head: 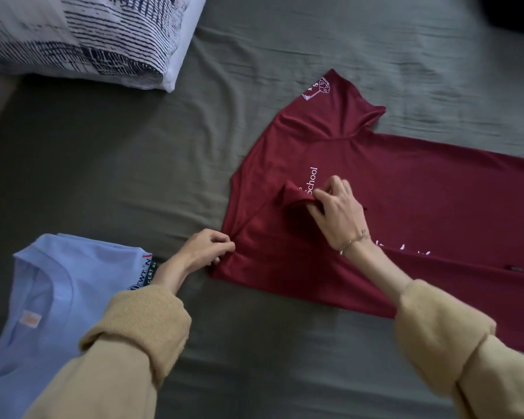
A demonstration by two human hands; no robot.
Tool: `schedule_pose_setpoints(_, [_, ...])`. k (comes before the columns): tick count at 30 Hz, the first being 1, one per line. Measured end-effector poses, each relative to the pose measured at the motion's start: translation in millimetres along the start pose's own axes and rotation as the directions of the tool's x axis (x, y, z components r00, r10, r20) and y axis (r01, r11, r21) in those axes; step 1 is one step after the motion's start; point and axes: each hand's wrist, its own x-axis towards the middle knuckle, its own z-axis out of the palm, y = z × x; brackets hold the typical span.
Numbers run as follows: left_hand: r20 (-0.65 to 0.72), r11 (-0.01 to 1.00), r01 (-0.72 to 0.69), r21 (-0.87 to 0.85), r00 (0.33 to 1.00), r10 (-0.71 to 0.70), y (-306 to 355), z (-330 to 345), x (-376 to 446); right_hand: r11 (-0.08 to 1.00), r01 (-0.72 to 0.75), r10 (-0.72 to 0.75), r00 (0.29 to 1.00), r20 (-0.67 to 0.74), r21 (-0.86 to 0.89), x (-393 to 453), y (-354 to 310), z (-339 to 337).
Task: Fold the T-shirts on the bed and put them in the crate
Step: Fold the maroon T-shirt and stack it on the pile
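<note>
A dark red T-shirt (pixel 406 213) with white print lies spread across the grey-green bed sheet (pixel 133 176), its far sleeve pointing up. My right hand (pixel 339 213) pinches the near sleeve, bunched up over the chest print. My left hand (pixel 208 247) pinches the shirt's shoulder edge at its left side. A folded light blue T-shirt (pixel 52 297) lies at the lower left, partly under my left sleeve. No crate is in view.
A pillow (pixel 82 37) with a white and navy pattern lies at the upper left. A dark object (pixel 515 13) shows at the top right corner. The sheet is wrinkled above the red shirt.
</note>
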Motion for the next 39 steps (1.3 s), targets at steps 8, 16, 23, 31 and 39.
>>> schedule_pose_setpoints(8, [-0.019,0.999,0.019,-0.039,1.0,-0.019,-6.0,3.3,3.0,0.947,0.245,-0.227,0.968,0.107,-0.206,-74.4,-15.1,28.8])
schedule_pose_setpoints(16, [-0.103,0.998,0.0,0.069,0.995,0.007,-2.0,5.4,-2.8,0.945,0.286,-0.28,0.958,0.056,-0.161,-85.3,-5.8,29.7])
schedule_pose_setpoints(23, [-0.476,0.974,-0.082,0.21,0.862,0.175,23.5,31.0,-28.3,0.968,-0.245,0.252,0.954,-0.163,0.06,-91.4,4.3,15.8])
schedule_pose_setpoints(31, [-0.353,0.978,-0.018,0.21,0.931,0.093,68.0,55.3,-0.8,0.7,-0.633,0.654,0.754,0.058,0.329,-80.0,14.0,5.8])
schedule_pose_setpoints(39, [-0.47,0.979,0.009,0.204,0.878,0.09,53.5,70.3,-0.2,0.665,-0.594,0.677,0.736,-0.03,0.452,-73.9,17.9,18.2])
